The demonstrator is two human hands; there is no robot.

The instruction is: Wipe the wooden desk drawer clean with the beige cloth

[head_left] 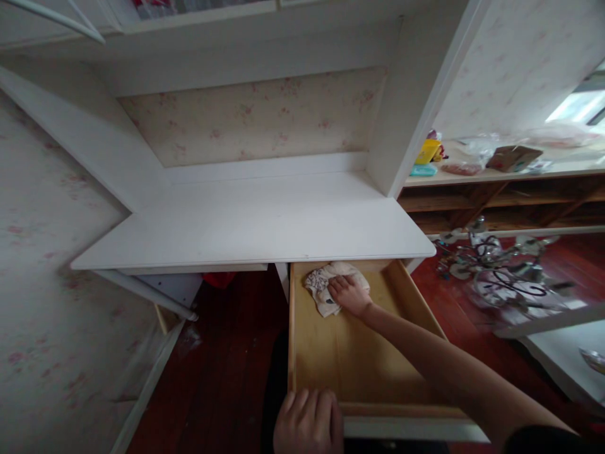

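cloth point(326, 272), one piece, pale with a patch of dark printed pattern, lies bunched on the floor of a single pulled-out drawer point(352, 362), toward its back left corner. two bare hands are in view. the right hand point(347, 291) is on top of the cloth, fingers bent together and closed over its folds, the forearm reaching across the drawer's right side. the left hand point(309, 421) is at the drawer's front left corner, fingers curled close together; i cannot tell whether it grips the edge or only rests there.

the drawer hangs under one white desk point(255, 217) with a raised hutch. behind the desktop shows one panel of flowered wallpaper point(265, 120). one red item point(218, 279) sits in the shadow below the desk, over a dark red floor point(227, 372).

to the right, a low shelf unit point(472, 200) bears one yellow container point(428, 151), one teal packet point(423, 170) just below it, one brown box point(514, 159) and some clear plastic bags, too many overlaps to count. any print on the box is too small to read. one light fixture point(527, 271) with several curved arms lies on the floor near the unit.
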